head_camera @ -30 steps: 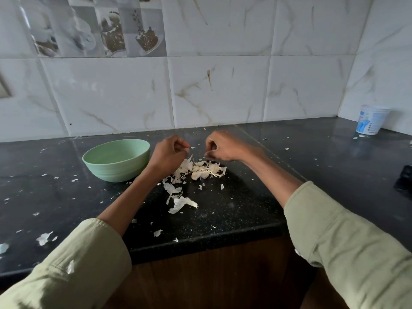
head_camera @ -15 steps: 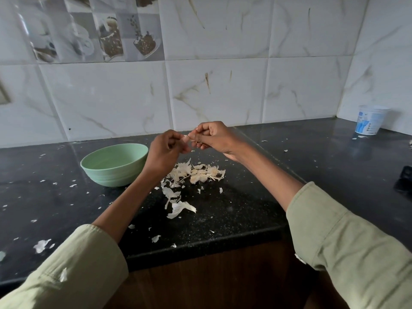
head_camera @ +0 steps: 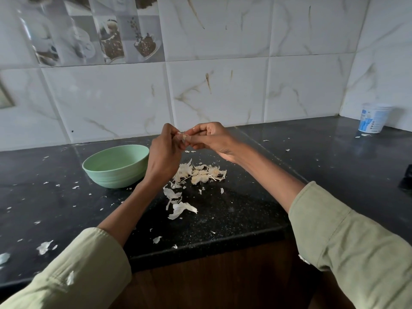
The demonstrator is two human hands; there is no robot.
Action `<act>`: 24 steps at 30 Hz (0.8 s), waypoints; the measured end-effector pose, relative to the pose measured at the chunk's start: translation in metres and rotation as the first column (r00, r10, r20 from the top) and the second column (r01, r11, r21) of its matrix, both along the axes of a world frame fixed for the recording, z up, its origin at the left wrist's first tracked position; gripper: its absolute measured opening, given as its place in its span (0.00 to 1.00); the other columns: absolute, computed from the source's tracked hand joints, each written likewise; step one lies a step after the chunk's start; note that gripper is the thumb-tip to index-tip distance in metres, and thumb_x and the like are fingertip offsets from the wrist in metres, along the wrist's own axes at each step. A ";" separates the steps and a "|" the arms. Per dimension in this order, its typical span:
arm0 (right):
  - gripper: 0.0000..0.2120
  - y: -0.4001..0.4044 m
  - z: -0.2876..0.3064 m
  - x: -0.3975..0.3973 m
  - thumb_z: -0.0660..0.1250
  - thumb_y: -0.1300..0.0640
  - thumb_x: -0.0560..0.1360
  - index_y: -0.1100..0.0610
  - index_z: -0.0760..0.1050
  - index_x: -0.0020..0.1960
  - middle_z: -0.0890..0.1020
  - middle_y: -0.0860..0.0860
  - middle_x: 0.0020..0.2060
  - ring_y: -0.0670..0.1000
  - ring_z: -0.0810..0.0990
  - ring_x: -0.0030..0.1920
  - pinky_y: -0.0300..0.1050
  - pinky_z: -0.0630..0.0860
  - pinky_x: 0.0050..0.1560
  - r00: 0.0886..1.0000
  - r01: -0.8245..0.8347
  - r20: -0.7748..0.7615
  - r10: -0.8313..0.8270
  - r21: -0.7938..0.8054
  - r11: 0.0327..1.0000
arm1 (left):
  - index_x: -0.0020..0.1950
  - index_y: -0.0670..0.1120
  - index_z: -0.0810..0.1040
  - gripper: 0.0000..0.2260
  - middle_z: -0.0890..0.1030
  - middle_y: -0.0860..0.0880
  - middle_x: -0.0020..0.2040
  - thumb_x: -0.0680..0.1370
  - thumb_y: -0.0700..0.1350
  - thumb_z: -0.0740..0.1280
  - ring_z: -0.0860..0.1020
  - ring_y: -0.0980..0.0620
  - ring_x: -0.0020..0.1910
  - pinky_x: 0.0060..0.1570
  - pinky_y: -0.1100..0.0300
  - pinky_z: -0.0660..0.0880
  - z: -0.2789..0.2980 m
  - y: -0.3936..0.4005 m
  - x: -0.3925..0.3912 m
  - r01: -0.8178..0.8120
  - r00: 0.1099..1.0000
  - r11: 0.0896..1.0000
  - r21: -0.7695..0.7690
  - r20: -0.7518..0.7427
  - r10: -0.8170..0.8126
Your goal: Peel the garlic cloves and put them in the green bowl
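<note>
Both hands' fingers pinch a garlic clove above black counter (peel-strewn), marble-tiled wall behind.

Black speckled stone countertop, glossy, meeting at a corner on the right. Behind, white marble-look wall tiles with faint brown veins, laid in large rectangles. Upper left, a decorative tile panel printed with cups and coffee beans. Below the counter edge, dark brown wooden cabinet front. Soft, dim daylight, slight sheen on the stone.
</note>
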State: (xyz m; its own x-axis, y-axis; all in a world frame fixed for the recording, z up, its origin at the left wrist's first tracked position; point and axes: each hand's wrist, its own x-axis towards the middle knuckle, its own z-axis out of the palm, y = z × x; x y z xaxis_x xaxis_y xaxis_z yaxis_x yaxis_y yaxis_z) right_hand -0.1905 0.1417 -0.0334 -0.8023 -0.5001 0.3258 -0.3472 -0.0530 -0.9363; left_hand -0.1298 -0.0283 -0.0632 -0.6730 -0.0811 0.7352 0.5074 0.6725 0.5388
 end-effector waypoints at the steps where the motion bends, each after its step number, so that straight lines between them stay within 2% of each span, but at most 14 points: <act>1: 0.11 0.000 0.000 0.000 0.76 0.64 0.75 0.66 0.81 0.56 0.87 0.61 0.47 0.55 0.85 0.49 0.41 0.82 0.48 1.000 0.001 0.005 -0.001 -0.002 1.000 | 0.52 0.43 0.70 0.06 0.82 0.50 0.39 0.86 0.44 0.59 0.81 0.48 0.39 0.41 0.44 0.78 0.000 0.000 0.001 -0.013 1.000 0.999 -0.039 -0.023 0.012; 4: 0.08 -0.002 0.000 0.001 0.76 0.65 0.74 0.64 0.81 0.51 0.86 0.62 0.46 0.56 0.84 0.48 0.44 0.82 0.49 1.000 0.000 0.003 0.000 -0.010 1.000 | 0.52 0.45 0.67 0.02 0.80 0.50 0.38 0.82 0.39 0.59 0.78 0.45 0.37 0.38 0.42 0.76 -0.001 0.002 0.002 -0.063 0.996 0.991 -0.119 -0.075 0.054; 6: 0.07 -0.004 -0.001 0.003 0.76 0.65 0.74 0.64 0.81 0.50 0.86 0.60 0.44 0.54 0.85 0.46 0.44 0.82 0.49 1.000 -0.007 0.009 0.007 -0.021 1.000 | 0.52 0.43 0.66 0.06 0.77 0.48 0.37 0.80 0.33 0.59 0.75 0.43 0.36 0.35 0.43 0.73 -0.001 0.004 0.002 -0.112 0.990 0.982 -0.154 -0.105 0.097; 9: 0.04 -0.007 0.002 0.008 0.75 0.66 0.75 0.64 0.81 0.48 0.86 0.58 0.41 0.51 0.84 0.43 0.43 0.82 0.48 0.998 -0.042 0.036 0.044 -0.042 0.998 | 0.52 0.41 0.65 0.08 0.74 0.45 0.36 0.77 0.30 0.58 0.71 0.42 0.33 0.32 0.48 0.63 0.000 0.007 0.007 -0.168 0.979 0.970 -0.177 -0.145 0.143; 11: 0.03 -0.006 0.004 0.010 0.74 0.67 0.76 0.64 0.80 0.47 0.85 0.57 0.40 0.50 0.84 0.42 0.42 0.81 0.47 0.996 -0.070 0.051 0.072 -0.055 0.996 | 0.51 0.40 0.65 0.09 0.73 0.44 0.35 0.76 0.28 0.58 0.69 0.41 0.32 0.31 0.49 0.60 0.002 0.008 0.008 -0.174 0.977 0.968 -0.179 -0.159 0.146; 15: 0.05 -0.003 0.004 0.011 0.73 0.69 0.76 0.62 0.79 0.45 0.84 0.58 0.41 0.51 0.83 0.41 0.42 0.79 0.45 0.991 -0.119 0.048 0.123 -0.072 0.990 | 0.51 0.41 0.65 0.08 0.74 0.43 0.34 0.77 0.29 0.57 0.70 0.40 0.32 0.31 0.50 0.63 0.000 0.006 0.005 -0.148 0.980 0.977 -0.151 -0.158 0.124; 20: 0.05 0.001 0.004 0.008 0.72 0.70 0.76 0.62 0.79 0.47 0.83 0.57 0.40 0.50 0.82 0.41 0.40 0.79 0.43 0.982 -0.167 0.072 0.174 -0.095 0.981 | 0.52 0.41 0.67 0.07 0.76 0.44 0.35 0.80 0.30 0.59 0.71 0.44 0.33 0.32 0.50 0.66 0.001 0.007 0.005 -0.069 0.994 0.997 -0.027 -0.091 0.066; 22: 0.05 0.001 0.003 0.006 0.71 0.71 0.76 0.62 0.79 0.48 0.84 0.56 0.40 0.50 0.82 0.42 0.39 0.79 0.43 0.978 -0.178 0.088 0.187 -0.104 0.979 | 0.52 0.41 0.69 0.05 0.76 0.43 0.36 0.80 0.33 0.60 0.71 0.45 0.33 0.33 0.49 0.68 0.001 0.007 0.006 -0.022 0.998 1.000 0.004 -0.065 0.022; 24: 0.05 0.001 0.001 0.004 0.71 0.71 0.77 0.63 0.79 0.50 0.84 0.57 0.41 0.49 0.83 0.42 0.38 0.80 0.43 0.980 -0.162 0.095 0.173 -0.117 0.980 | 0.53 0.42 0.69 0.03 0.78 0.44 0.37 0.80 0.39 0.58 0.74 0.40 0.37 0.35 0.44 0.72 0.002 0.007 0.006 0.007 0.999 0.999 0.043 -0.035 -0.006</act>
